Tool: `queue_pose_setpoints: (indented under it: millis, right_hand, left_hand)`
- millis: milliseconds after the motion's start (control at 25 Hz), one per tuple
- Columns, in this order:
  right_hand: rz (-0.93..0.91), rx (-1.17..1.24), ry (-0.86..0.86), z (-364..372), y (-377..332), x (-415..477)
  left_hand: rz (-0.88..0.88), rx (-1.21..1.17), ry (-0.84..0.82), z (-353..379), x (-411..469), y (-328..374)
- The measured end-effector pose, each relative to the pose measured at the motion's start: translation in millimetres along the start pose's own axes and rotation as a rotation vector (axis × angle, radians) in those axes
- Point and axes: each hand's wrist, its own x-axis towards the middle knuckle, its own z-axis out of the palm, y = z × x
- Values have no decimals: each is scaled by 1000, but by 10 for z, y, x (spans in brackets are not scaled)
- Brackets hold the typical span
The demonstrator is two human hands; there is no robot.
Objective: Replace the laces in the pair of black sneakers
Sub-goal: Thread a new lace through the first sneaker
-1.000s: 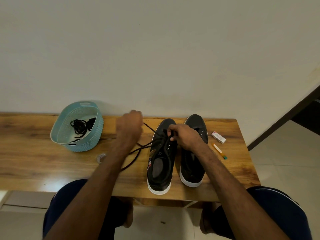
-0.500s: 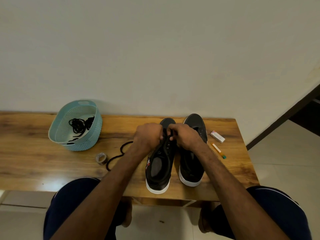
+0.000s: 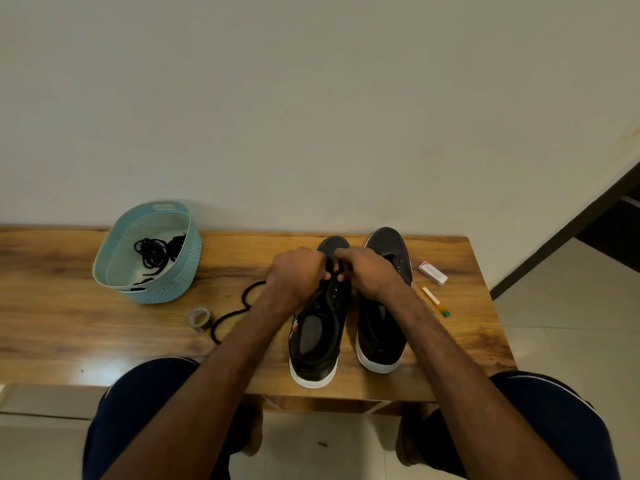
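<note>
At frame centre, head view: both hands met over the toe end of the first sneaker (image 3: 318, 337), the left one of the pair as pictured. Left hand (image 3: 298, 271) was curled, clamped on the black lace (image 3: 239, 306). The lace's slack ran out from under that hand in a loose wavy loop on the table (image 3: 69, 306), toward lower left. Right hand (image 3: 370, 273) had its fingertips pinched together at the same spot, on the lace as far as I could see; the exact eyelet was hidden by the knuckles.

Second sneaker (image 3: 381, 337) stood just beside the first, to its right, toes to the wall, with bare eyelets and no lace visible.

Left of the hands sat a blue basket (image 3: 156, 289) with a bundle of laces (image 3: 156, 252) inside. A tape roll (image 3: 200, 318) touched the loop's near end. Right of the shoes lay a small box (image 3: 433, 273) and a pen (image 3: 433, 299).

Step, my read: threading the lace through the front eyelets of the first sneaker. Task looked early, with one shoe barely begun and the other untouched.

Next move would call for feeding the tip through the eyelet, pulling the slack clear of the tape roll and evening both ends.
</note>
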Motion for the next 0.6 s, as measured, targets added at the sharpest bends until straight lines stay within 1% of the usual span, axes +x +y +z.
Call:
queue_pose_setpoints:
  millis: [80, 160, 240, 360, 480, 520, 600]
  right_hand:
    - [-9, 9, -2, -3, 8, 0]
    - [-14, 10, 1, -3, 12, 7]
    - [-21, 9, -1, 0, 10, 10]
    - [-27, 9, 0, 2, 5, -4]
    - [-30, 8, 7, -4, 20, -20]
    - [-26, 17, 11, -7, 17, -19]
    - [-9, 47, 10, -15, 21, -20]
  left_hand:
    - [4, -76, 24, 10, 10, -36]
    - [68, -118, -25, 30, 1, -16]
    - [89, -128, -40, 38, 5, -2]
    - [77, -42, -17, -6, -8, -3]
    - [116, 81, -16, -30, -33, 65]
    - [90, 130, -11, -43, -27, 38]
    - [-67, 227, -41, -131, -13, -141]
